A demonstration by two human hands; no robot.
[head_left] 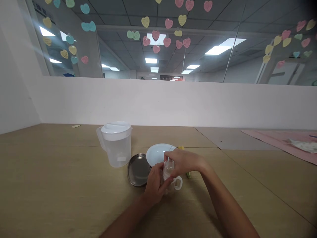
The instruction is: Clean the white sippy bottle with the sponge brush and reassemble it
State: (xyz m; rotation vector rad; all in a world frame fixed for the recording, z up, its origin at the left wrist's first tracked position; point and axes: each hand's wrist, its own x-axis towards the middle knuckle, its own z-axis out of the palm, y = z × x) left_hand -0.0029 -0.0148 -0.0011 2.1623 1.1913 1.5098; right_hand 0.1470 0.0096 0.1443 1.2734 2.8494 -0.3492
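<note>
A small clear bottle (168, 167) with a white handle (178, 183) stands at the middle of the table, between both hands. My left hand (156, 183) is wrapped round its lower left side. From above and the right, my right hand (182, 161) grips the upper part, fingers bent round the top. Just behind the hands is a white plate (155, 154), partly covered by my right hand. A round metal dish (138, 170) sits left of my left hand. Something yellow and green (188, 175) shows in part behind my right hand.
A translucent lidded pitcher (117, 148) stands at the back left on the wooden table (74, 185). A pink cloth (274, 138) with a white item (303, 144) on it lies at the far right. Behind the table is a white wall (148, 102) below a window with heart-shaped notes.
</note>
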